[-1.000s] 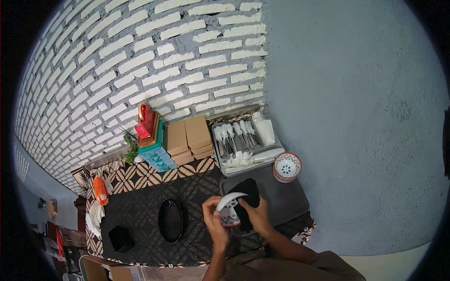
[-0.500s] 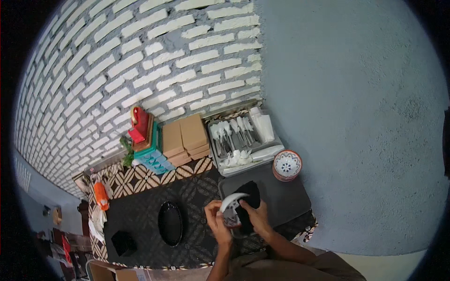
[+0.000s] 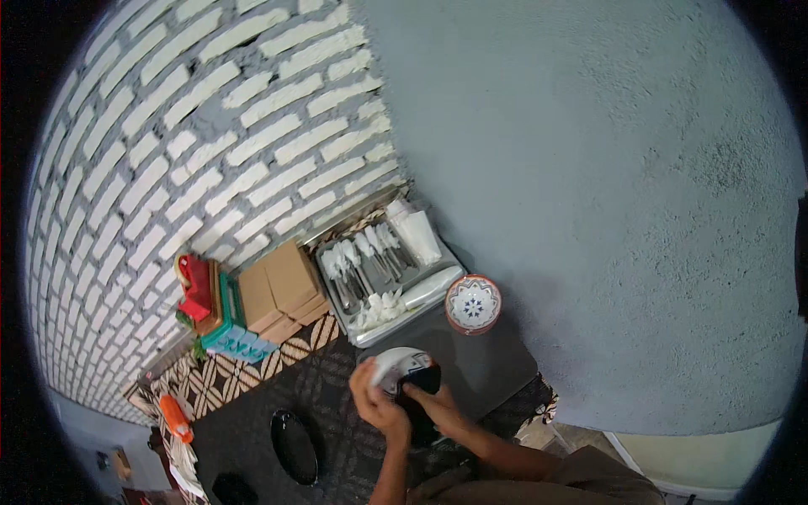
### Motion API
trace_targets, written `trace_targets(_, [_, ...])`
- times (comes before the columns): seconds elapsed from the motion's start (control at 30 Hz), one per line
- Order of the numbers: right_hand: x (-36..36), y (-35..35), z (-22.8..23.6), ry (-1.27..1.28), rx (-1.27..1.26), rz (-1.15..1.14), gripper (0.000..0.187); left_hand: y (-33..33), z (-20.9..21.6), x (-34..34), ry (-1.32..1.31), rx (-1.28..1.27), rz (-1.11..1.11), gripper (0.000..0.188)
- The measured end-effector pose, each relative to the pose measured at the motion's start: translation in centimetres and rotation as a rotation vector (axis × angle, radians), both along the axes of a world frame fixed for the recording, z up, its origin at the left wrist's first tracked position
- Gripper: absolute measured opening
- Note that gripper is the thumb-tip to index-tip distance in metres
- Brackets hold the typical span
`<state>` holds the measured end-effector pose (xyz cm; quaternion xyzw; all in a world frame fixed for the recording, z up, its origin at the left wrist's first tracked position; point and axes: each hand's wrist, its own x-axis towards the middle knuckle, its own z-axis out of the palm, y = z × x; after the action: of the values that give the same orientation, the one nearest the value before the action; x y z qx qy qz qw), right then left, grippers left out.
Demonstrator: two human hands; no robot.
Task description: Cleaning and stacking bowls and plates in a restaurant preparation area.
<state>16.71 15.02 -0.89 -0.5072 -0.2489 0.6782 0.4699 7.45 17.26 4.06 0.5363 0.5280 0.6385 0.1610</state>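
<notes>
A white patterned bowl (image 3: 396,367) is tilted up on its side in my left hand (image 3: 376,406), whose fingers are closed around its rim. My right hand (image 3: 438,410) presses a black cloth (image 3: 421,381) into the bowl's inside. Part of the cloth hangs below, between my hands. Beyond my right hand, similar bowls, apparently stacked (image 3: 473,305), stand on the far part of a dark grey tray (image 3: 497,364); their outside is orange-brown and the inside white with a patterned centre.
Behind lies a grey cutlery tray (image 3: 358,337) with wrapped cutlery. Cardboard boxes (image 3: 282,282) and a teal crate (image 3: 236,341) stand left of it. On the dark tablecloth are a black oval dish (image 3: 295,448) and a black container (image 3: 233,488). A grey wall (image 3: 589,210) borders the right.
My view has turned, so the table's things appear shifted left. The bowl is tipped differently in my left hand, and my right hand has moved the cloth within it.
</notes>
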Motion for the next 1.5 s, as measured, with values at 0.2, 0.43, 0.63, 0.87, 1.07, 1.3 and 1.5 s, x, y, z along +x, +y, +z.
trace_targets(0.2, [6.8,0.6,0.7,-0.755,0.293,0.324,0.088,3.6,-2.7,-0.1,-0.893,-0.206,-0.079,0.045])
trace_targets(0.43, [8.9,4.0,1.2,-0.977,0.677,-0.07,0.1,5.5,-4.0,6.2,-1.041,-0.464,-0.306,0.028])
trace_targets(0.63, [12.8,6.1,-0.5,-1.21,0.641,-0.273,0.104,9.0,-6.1,7.9,-0.431,-0.553,-0.536,0.048])
trace_targets(0.87, [15.0,6.5,-3.4,-1.233,0.499,-0.247,0.107,9.2,-8.2,9.3,-0.177,-0.545,-0.531,0.046])
trace_targets(1.07, [15.3,7.1,-3.4,-1.117,0.456,-0.218,0.111,9.7,-8.8,9.9,-0.389,-0.574,-0.561,0.046])
trace_targets(1.3, [15.0,6.9,-3.8,-1.08,0.46,-0.204,0.11,9.3,-7.7,10.0,-0.342,-0.583,-0.573,0.047])
trace_targets(1.5, [14.8,4.9,-3.9,-1.047,0.449,-0.256,0.114,7.6,-7.7,8.4,-0.232,-0.504,-0.459,0.041])
